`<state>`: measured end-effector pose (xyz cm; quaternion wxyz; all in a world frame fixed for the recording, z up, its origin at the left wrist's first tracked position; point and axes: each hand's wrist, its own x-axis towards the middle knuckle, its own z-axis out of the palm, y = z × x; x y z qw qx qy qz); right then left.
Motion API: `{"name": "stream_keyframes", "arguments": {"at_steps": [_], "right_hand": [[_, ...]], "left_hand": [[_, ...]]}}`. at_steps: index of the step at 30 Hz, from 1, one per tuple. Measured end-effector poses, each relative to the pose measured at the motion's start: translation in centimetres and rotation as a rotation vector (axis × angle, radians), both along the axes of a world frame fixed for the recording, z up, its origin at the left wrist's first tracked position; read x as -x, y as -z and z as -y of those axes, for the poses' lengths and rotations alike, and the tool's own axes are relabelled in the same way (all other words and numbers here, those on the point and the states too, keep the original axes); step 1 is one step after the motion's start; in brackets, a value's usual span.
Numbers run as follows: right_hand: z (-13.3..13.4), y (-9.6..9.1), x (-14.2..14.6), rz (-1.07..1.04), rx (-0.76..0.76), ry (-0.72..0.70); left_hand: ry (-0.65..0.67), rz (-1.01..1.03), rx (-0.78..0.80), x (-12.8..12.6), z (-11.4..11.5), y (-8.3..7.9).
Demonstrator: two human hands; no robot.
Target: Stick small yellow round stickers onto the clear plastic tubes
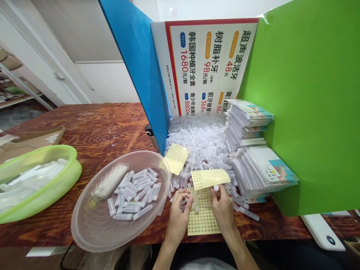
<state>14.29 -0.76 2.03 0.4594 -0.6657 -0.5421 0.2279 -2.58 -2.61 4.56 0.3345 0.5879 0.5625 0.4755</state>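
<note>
Showing handwork at the front edge of a wooden bench [112,122]. Reading, on a white board [194,56] edged in red between a blue panel [135,56] and a green panel [309,93]: "超声波洁牙 48元", "树脂补牙 98元/颗" and "韩国种植牙全套 1680元/颗", with "特价" inside a small blue tag; running on below in shorter entries priced 8800, 368 and 88, partly cut off by the things in front. Carrying print too fine to read safely on the topmost card of the front card stack [261,168]. Presenting a dark round emblem, likewise illegible, on a white object [320,228] at the front edge, right of the green panel.

Pinching a small tube [216,188], visible mostly by its round white end, between the fingers of the right hand [223,212]; locating that tube, accordingly, right at the fingertips. Curling the fingers of the left hand [177,210] inward, but not revealing whether anything is being grasped there.

Including, flat beneath the hands at the front edge, a yellow sticker sheet [204,227] printed with rows of small marks; including also a curled sheet [213,178] just beyond the fingertips and a tilted sheet [176,158] against the left side of the tube heap [202,135]. Displaying more tubes [135,191] in a translucent bowl [90,221], near the front edge, left of the hands, and white pieces [36,178] in a green basin [74,167] toward the bench's left.
</note>
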Motion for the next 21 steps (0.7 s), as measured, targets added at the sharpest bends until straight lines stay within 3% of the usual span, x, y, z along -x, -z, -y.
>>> {"name": "stream_keyframes", "arguments": {"at_steps": [2, 4, 10, 21], "right_hand": [[0.3, -0.4, -0.8, 0.162, -0.002, -0.047], [0.7, -1.0, -1.4, 0.238, 0.061, -0.188], [1.7, -3.0, -1.6, 0.175, 0.098, -0.502], [1.4, -2.4, -1.2, 0.079, 0.042, -0.563]], "left_hand": [[0.019, 0.089, 0.037, 0.0, -0.2, 0.0], [0.049, 0.159, 0.084, -0.2, -0.2, 0.0], [0.143, 0.278, 0.22, -1.3, -0.1, -0.2], [0.202, 0.317, 0.254, -0.9, 0.1, -0.1]]}}
